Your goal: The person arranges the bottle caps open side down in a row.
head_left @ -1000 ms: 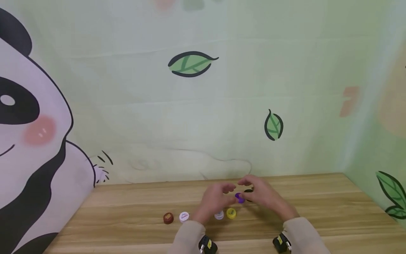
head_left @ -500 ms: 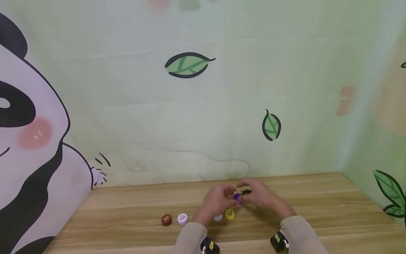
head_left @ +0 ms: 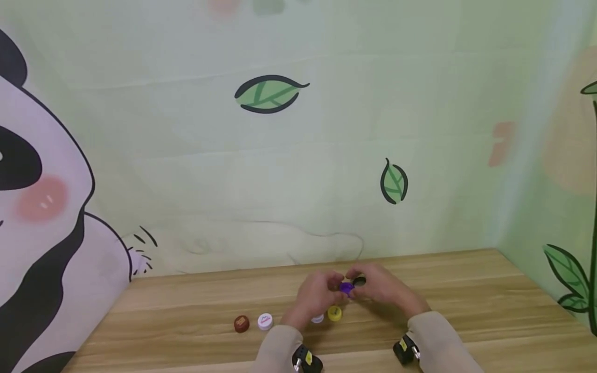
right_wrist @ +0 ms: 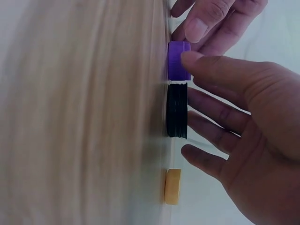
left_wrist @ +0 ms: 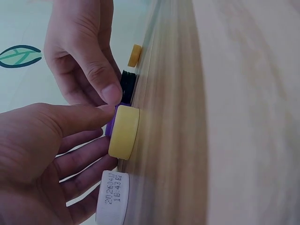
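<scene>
We have a wood-grain table point(head_left: 182, 300) with a loose line of caps across it. Between the left fingers point(left_wrist: 87, 157) and the right fingers point(right_wrist: 220, 111) we see the purple cap point(head_left: 346, 288), and just beside it, close by the right fingers, the black cap point(head_left: 359, 281). Near the right little finger we spot an orange cap point(right_wrist: 173, 186). Nearer us than the left fingers we find the yellow cap point(head_left: 334, 313) and a half-hidden white cap point(head_left: 317, 317); well left of those fingers, a second white cap point(head_left: 265, 321) beside the brown cap point(head_left: 241, 324)
</scene>
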The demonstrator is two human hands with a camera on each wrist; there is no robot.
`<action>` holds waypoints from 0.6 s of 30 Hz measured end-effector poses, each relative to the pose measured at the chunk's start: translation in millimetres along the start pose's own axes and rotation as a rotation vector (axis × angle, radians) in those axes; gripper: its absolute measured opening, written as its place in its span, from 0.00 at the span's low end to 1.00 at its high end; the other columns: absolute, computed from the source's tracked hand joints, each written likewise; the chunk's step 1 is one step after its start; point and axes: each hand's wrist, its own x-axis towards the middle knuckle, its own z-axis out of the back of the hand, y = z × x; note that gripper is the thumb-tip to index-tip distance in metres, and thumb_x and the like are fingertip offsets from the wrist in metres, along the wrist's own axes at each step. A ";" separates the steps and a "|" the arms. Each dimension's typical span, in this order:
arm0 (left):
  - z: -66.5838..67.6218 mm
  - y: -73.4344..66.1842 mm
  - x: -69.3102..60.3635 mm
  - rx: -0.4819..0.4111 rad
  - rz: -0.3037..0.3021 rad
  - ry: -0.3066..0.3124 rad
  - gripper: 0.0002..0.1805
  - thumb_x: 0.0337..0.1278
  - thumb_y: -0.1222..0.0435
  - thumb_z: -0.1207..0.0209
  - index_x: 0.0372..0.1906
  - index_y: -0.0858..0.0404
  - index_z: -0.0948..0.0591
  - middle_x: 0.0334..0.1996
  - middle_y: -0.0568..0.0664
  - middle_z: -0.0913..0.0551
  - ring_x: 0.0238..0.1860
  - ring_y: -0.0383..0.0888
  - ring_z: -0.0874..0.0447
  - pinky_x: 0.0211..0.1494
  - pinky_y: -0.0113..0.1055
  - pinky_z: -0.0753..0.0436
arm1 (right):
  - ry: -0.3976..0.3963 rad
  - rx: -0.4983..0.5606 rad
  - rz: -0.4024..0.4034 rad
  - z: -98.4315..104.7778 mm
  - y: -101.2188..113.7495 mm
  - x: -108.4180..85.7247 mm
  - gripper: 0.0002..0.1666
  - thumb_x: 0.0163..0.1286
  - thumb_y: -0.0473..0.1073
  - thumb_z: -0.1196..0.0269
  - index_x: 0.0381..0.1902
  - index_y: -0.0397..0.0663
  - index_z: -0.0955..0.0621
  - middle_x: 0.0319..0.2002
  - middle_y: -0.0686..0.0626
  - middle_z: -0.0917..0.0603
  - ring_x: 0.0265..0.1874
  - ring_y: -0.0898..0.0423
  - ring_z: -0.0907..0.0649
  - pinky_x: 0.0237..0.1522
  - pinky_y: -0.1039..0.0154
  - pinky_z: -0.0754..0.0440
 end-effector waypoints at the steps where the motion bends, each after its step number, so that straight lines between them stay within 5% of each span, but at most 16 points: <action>1: -0.1 -0.3 -0.1 0.005 0.001 0.000 0.21 0.55 0.68 0.24 0.54 0.68 0.12 0.45 0.56 0.08 0.48 0.52 0.10 0.56 0.46 0.17 | 0.003 -0.001 0.002 -0.1 -0.1 0.1 0.17 0.61 0.31 0.24 0.49 0.38 0.14 0.46 0.45 0.12 0.45 0.49 0.17 0.51 0.51 0.18; 18: 1.0 1.0 -0.6 -0.021 -0.015 -0.022 0.19 0.49 0.73 0.23 0.50 0.67 0.10 0.44 0.55 0.08 0.46 0.53 0.10 0.52 0.42 0.16 | -0.010 0.013 0.001 -2.6 1.5 2.5 0.12 0.62 0.30 0.26 0.44 0.40 0.13 0.39 0.50 0.12 0.41 0.55 0.16 0.48 0.53 0.17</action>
